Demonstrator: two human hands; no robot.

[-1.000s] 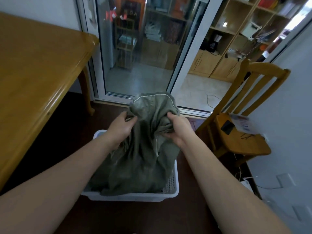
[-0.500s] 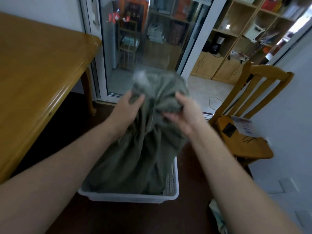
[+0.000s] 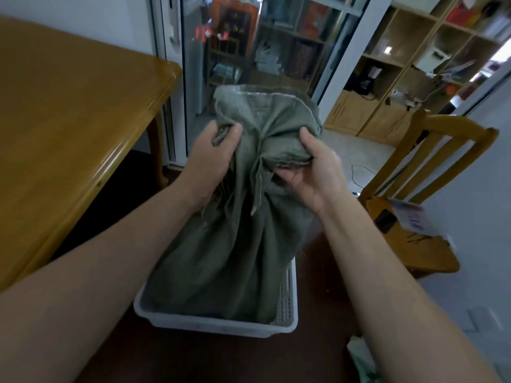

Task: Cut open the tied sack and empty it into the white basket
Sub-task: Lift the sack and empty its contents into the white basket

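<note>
A grey-green sack (image 3: 235, 252) hangs upright with its lower end inside the white basket (image 3: 210, 326) on the dark floor. Its gathered top flares out above a tied neck, from which a loose strip dangles. My left hand (image 3: 211, 158) grips a bunch of the cloth at the left of the neck. My right hand (image 3: 312, 167) holds the folded top edge on the right, thumb over it and fingers under. What lies inside the sack is hidden.
A wooden table (image 3: 69, 128) stands close on the left, its corner near the sack. A wooden chair (image 3: 417, 217) with a dark phone and a paper on its seat is at the right. Glass sliding doors (image 3: 249, 64) and shelves lie behind. A crumpled pale thing (image 3: 359, 357) lies bottom right.
Both hands have lifted the sack's top higher out of the basket, stretching the sack taller. My right hand has turned palm-up under the folded top edge.
</note>
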